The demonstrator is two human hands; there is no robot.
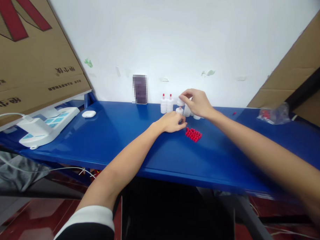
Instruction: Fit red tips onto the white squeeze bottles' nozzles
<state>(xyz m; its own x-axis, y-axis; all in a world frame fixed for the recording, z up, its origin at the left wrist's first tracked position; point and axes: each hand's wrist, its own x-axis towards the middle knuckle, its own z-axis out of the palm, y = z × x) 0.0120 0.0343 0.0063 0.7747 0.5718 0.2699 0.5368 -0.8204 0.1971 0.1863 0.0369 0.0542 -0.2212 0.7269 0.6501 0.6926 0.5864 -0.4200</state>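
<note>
On the blue table, my left hand [173,122] is closed around the lower part of a small white plastic squeeze bottle [179,110], which it mostly hides. My right hand [198,102] is raised just above it, thumb and fingers pinched at a small white piece [181,100] over the bottle's top; its exact kind is unclear. Two white bottles with red tips [167,104] stand upright to the left. More white bottles [187,110] are partly hidden behind my right hand. A cluster of small red caps [193,135] lies right of my left fingers.
A white power strip [56,125] with a plugged-in charger and a white rounded case [88,114] are at the left. A phone-like blurred rectangle [140,89] leans on the wall. A clear plastic bag [274,113] holding red pieces lies at the right. Cardboard [33,59] flanks the table.
</note>
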